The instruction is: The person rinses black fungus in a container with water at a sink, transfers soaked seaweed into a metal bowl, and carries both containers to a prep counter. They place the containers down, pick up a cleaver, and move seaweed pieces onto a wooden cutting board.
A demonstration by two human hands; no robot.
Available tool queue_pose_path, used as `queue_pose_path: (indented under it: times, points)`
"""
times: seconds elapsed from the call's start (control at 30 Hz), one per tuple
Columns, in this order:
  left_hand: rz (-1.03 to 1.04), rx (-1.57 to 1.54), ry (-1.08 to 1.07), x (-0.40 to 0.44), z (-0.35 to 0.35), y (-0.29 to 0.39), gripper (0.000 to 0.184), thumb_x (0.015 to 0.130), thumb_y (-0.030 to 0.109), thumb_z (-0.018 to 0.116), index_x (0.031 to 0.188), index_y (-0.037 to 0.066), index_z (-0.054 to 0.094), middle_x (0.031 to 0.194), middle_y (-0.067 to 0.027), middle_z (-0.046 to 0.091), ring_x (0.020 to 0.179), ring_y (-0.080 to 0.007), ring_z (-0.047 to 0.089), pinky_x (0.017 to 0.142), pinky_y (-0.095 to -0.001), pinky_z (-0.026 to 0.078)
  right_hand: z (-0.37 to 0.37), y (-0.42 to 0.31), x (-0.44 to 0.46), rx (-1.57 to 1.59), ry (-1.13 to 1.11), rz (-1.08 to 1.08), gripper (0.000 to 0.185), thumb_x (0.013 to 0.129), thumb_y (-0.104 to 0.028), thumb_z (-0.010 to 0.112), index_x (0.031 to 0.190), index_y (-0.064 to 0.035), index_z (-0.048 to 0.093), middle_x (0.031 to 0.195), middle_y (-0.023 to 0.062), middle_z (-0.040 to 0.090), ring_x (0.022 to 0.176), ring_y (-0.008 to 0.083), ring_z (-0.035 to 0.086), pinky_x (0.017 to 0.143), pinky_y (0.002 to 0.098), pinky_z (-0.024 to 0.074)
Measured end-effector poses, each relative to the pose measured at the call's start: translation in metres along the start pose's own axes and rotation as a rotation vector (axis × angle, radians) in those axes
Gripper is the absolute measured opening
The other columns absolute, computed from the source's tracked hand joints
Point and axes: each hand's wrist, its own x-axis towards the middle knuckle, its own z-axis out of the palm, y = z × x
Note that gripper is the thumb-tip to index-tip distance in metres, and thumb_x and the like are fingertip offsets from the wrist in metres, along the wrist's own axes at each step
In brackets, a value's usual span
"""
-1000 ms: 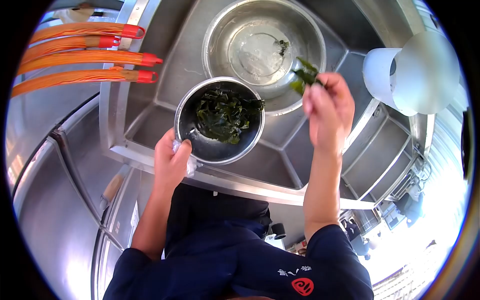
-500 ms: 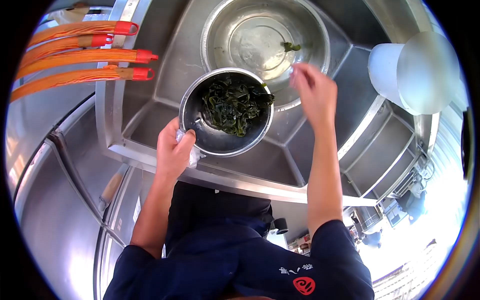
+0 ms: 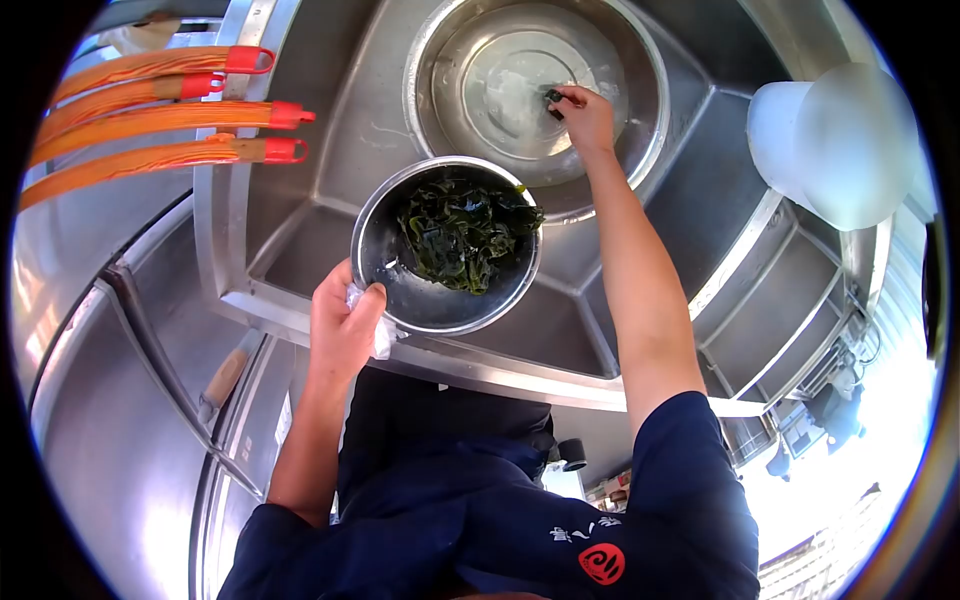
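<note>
My left hand (image 3: pixel 343 318) grips the near-left rim of a metal bowl (image 3: pixel 440 318), with a crumpled white cloth (image 3: pixel 384 336) pinched there too. Dark green seaweed (image 3: pixel 462 232) fills much of that bowl, and a few bits lie against its far-right rim. Beyond it, a larger metal basin (image 3: pixel 452 118) with clear water stands in the sink. Over the basin's water, my right hand (image 3: pixel 588 118) pinches a small piece of seaweed (image 3: pixel 553 98) between thumb and fingers.
Both vessels are within a stainless steel sink (image 3: pixel 345 130). Several orange handles with red ends (image 3: pixel 165 152) reach over the sink's left edge. A white rounded container (image 3: pixel 785 140) stands at the right. A wooden handle (image 3: pixel 225 378) shows at the lower left.
My right hand has moved forward and left over the basin and closed on the seaweed piece that was floating there. The bowl in my left hand has shifted slightly toward me.
</note>
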Motion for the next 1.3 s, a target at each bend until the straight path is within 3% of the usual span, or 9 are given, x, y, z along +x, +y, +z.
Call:
queue_pose_path:
  times: [0.13, 0.27, 0.37, 0.43, 0.63, 0.73, 0.9, 1.0, 1.3]
  points:
    - [-0.011, 0.080, -0.039, -0.002, -0.006, -0.001, 0.019, 0.090, -0.003, 0.052, 0.103, -0.002, 0.066, 0.080, 0.0080, 0.057, 0.065, 0.0013, 0.043, 0.056, -0.0192, 0.033, -0.015, -0.050, -0.040, 0.579, 0.030, 0.175, 0.017, 0.090, 0.000, 0.068, 0.105, 0.0053, 0.070, 0.092, 0.0081, 0.071, 0.084, 0.0153, 0.068, 0.080, 0.0286, 0.0550]
    - [0.013, 0.149, 0.015, -0.002, 0.002, 0.010, 0.018, 0.089, -0.002, 0.052, 0.099, -0.003, 0.066, 0.075, 0.0078, 0.055, 0.063, 0.0002, 0.043, 0.054, -0.0208, 0.032, -0.043, -0.136, -0.121, 0.748, -0.002, 0.032, 0.017, 0.093, 0.000, 0.065, 0.109, 0.0041, 0.068, 0.102, 0.0108, 0.070, 0.087, 0.0174, 0.069, 0.085, 0.0302, 0.0570]
    - [-0.033, 0.175, 0.013, -0.004, 0.009, 0.023, 0.017, 0.087, -0.001, 0.052, 0.096, -0.002, 0.067, 0.072, 0.0076, 0.053, 0.062, -0.0004, 0.041, 0.054, -0.0219, 0.032, -0.039, -0.190, -0.198, 0.694, -0.216, -0.009, 0.025, 0.092, 0.005, 0.063, 0.117, 0.0029, 0.065, 0.110, 0.0134, 0.070, 0.106, 0.0229, 0.067, 0.098, 0.0327, 0.0514]
    - [0.008, 0.160, 0.002, -0.006, 0.012, 0.023, 0.017, 0.086, -0.001, 0.052, 0.096, -0.002, 0.066, 0.071, 0.0074, 0.053, 0.062, -0.0005, 0.041, 0.053, -0.0221, 0.032, -0.036, -0.204, -0.224, 0.031, -0.383, -0.373, 0.035, 0.090, 0.003, 0.064, 0.125, 0.0001, 0.064, 0.121, 0.0142, 0.069, 0.118, 0.0251, 0.063, 0.105, 0.0347, 0.0471]
    - [0.229, 0.339, -0.015, -0.025, 0.026, 0.046, 0.009, 0.084, 0.001, 0.056, 0.088, -0.003, 0.063, 0.066, 0.0038, 0.051, 0.061, -0.0030, 0.041, 0.052, -0.0260, 0.033, -0.036, -0.199, -0.262, -0.100, -0.005, -0.389, 0.046, 0.089, -0.010, 0.071, 0.133, -0.0031, 0.059, 0.135, 0.0206, 0.060, 0.127, 0.0370, 0.056, 0.108, 0.0406, 0.0438]
    - [0.362, 0.503, -0.019, -0.042, 0.040, 0.067, 0.005, 0.083, 0.001, 0.058, 0.082, -0.003, 0.057, 0.061, -0.0016, 0.049, 0.057, -0.0072, 0.041, 0.051, -0.0302, 0.035, -0.016, -0.206, -0.276, -0.075, -0.013, -0.324, 0.068, 0.090, -0.022, 0.072, 0.149, -0.0062, 0.042, 0.148, 0.0216, 0.046, 0.136, 0.0391, 0.044, 0.112, 0.0425, 0.0385]
    - [0.549, 0.794, -0.005, -0.066, 0.064, 0.096, 0.016, 0.080, 0.002, 0.060, 0.074, -0.003, 0.046, 0.062, -0.0149, 0.047, 0.054, -0.0230, 0.045, 0.054, -0.0377, 0.039, 0.004, -0.214, -0.282, -0.021, 0.168, -0.376, 0.057, 0.088, -0.018, 0.073, 0.137, -0.0029, 0.050, 0.127, 0.0202, 0.052, 0.118, 0.0405, 0.051, 0.100, 0.0464, 0.0442]
    - [0.652, 0.993, 0.032, -0.086, 0.084, 0.120, 0.016, 0.078, 0.003, 0.060, 0.075, -0.004, 0.046, 0.072, -0.0215, 0.052, 0.065, -0.0419, 0.051, 0.060, -0.0463, 0.042, 0.005, -0.221, -0.280, 0.142, 0.233, -0.404, 0.048, 0.089, -0.014, 0.071, 0.131, -0.0007, 0.051, 0.120, 0.0246, 0.052, 0.108, 0.0447, 0.054, 0.092, 0.0481, 0.0479]
    - [1.025, 1.304, 0.060, -0.130, 0.141, 0.145, 0.016, 0.077, 0.002, 0.062, 0.090, -0.004, 0.055, 0.092, -0.0209, 0.061, 0.079, -0.0440, 0.061, 0.070, -0.0506, 0.050, -0.010, -0.251, -0.273, 0.459, 0.401, -0.391, 0.033, 0.093, -0.008, 0.061, 0.122, 0.0020, 0.048, 0.109, 0.0263, 0.054, 0.095, 0.0488, 0.053, 0.081, 0.0514, 0.0459]
